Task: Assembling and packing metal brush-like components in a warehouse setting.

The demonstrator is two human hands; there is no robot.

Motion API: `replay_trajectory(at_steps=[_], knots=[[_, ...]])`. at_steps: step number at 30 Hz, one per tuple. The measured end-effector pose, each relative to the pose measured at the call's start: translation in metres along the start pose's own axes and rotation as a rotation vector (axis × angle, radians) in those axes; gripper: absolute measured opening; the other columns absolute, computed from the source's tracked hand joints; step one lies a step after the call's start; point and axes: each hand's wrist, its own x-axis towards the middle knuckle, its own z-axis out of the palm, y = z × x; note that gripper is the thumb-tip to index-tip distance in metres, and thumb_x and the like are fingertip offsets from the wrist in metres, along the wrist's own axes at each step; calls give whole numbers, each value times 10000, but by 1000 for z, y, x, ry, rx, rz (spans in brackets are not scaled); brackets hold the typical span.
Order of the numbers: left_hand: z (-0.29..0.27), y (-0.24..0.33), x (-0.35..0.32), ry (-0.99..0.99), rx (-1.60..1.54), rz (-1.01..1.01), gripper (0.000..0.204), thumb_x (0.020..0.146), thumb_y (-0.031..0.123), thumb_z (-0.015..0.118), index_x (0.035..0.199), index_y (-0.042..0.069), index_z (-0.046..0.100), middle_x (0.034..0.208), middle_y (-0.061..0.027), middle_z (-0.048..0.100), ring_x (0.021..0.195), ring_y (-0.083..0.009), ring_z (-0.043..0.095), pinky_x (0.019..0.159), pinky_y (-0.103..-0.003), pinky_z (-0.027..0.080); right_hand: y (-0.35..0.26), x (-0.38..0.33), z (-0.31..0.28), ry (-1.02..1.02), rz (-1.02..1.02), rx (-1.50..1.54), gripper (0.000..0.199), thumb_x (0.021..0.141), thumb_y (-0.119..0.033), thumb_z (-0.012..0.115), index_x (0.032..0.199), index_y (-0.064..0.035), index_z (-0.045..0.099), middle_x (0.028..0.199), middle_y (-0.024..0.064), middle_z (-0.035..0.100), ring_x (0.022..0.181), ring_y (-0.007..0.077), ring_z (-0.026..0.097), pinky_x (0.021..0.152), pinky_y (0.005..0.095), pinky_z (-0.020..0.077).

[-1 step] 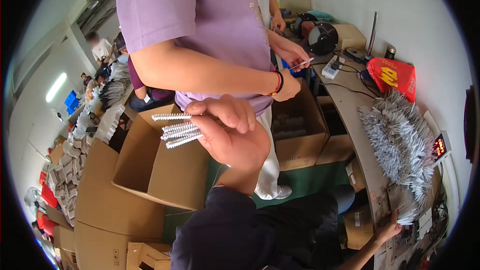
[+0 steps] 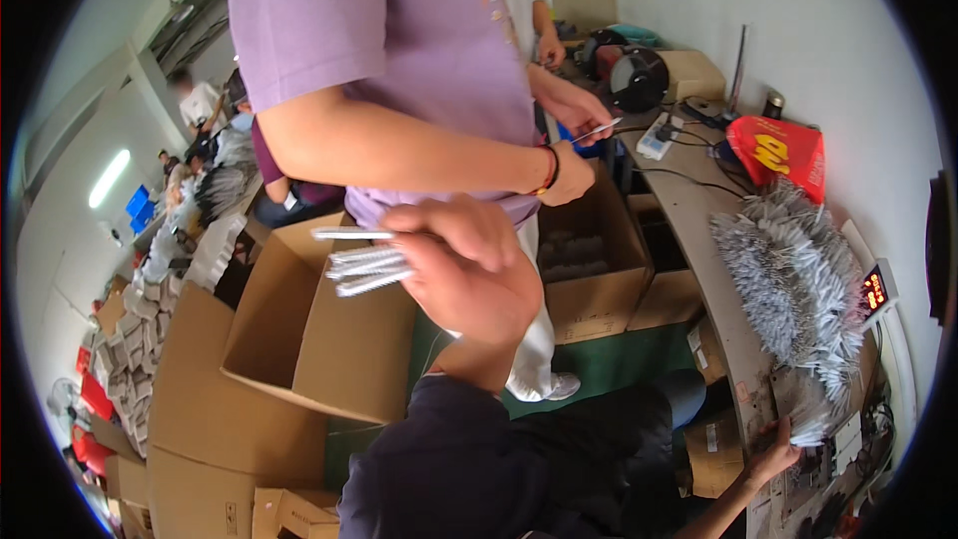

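Note:
My left hand [image 2: 464, 265] is raised in mid-view, fingers curled and pinching several small white twisted-wire brushes [image 2: 364, 265]. Their bristled ends stick out to the left, slightly blurred; the rest of them is hidden in my fist. At the lower right, my right hand [image 2: 773, 459] is on the bench, its fingers closed around the edge of a bunch of pale bristled brushes [image 2: 806, 424]. Just beyond that bunch lies a large pile of similar grey-white brushes [image 2: 798, 279].
A co-worker in a purple shirt [image 2: 449, 70] stands close ahead, holding a thin white-tipped piece. Open cardboard boxes [image 2: 359, 319] stand at left and below the bench [image 2: 689, 210]. On the bench are a red bag [image 2: 778, 155], a power strip [image 2: 656, 137], cables and a lit digital display [image 2: 876, 289].
My left hand and its brushes have shifted slightly right, and the brushes look more blurred. The right hand stays at the bunch.

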Motion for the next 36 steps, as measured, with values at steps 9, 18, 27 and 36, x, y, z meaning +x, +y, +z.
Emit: replay_trajectory(at_steps=[9, 18, 27, 36], knots=[[-54, -114, -203, 76, -47, -1811, 231, 1059, 309, 518, 1134, 101, 586, 778, 24, 520, 565, -57, 411, 472, -217, 304, -7, -7, 12, 9, -7, 53, 86, 865, -66, 664, 838, -16, 600, 667, 42, 579, 547, 131, 545, 509, 281, 445], [-75, -133, -242, 23, -15, -1950, 213, 1045, 271, 545, 1169, 108, 604, 820, 38, 527, 616, -70, 434, 505, -230, 343, -22, -14, 22, 73, 17, 78, 108, 828, -60, 622, 750, 1, 578, 625, 44, 566, 503, 141, 550, 490, 286, 446], [-68, -139, -256, 21, -13, -1960, 206, 1038, 267, 565, 1154, 103, 611, 800, 39, 525, 598, -59, 432, 486, -220, 332, -12, -8, 14, 42, 41, 90, 85, 858, -60, 660, 855, 9, 609, 685, 60, 596, 575, 146, 576, 516, 297, 492], [-56, -137, -262, -33, 58, -1947, 218, 1035, 276, 570, 1157, 100, 612, 815, 44, 519, 609, -48, 433, 504, -210, 327, -7, -7, 8, 36, 30, 171, 121, 871, -36, 647, 969, 27, 616, 784, 75, 624, 630, 162, 604, 540, 311, 514]])
